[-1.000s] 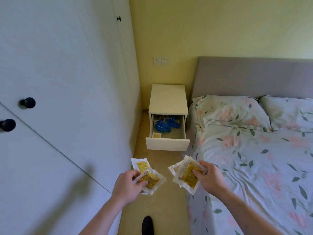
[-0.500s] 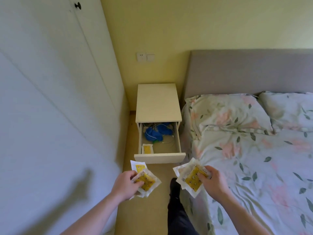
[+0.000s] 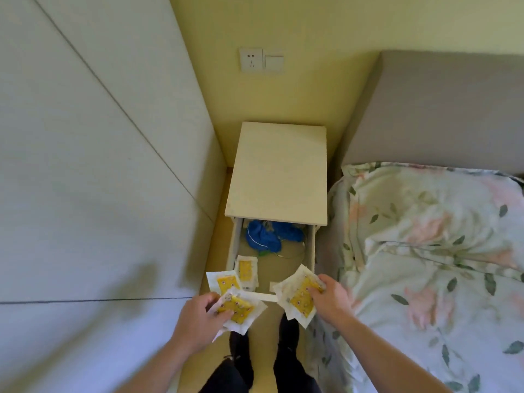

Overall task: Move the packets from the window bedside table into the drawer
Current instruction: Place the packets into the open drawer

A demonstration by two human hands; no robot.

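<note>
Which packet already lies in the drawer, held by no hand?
The packet at the front left of the drawer; the others are held by the left hand or right hand.

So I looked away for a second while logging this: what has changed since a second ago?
The person has walked up to the open drawer, and both hands now hang over its front edge. The left hand still grips its packets, and the right hand still grips its own stack; nothing has been let go. One packet in the drawer, the blue bundle and the bedside table lie as before.
</note>
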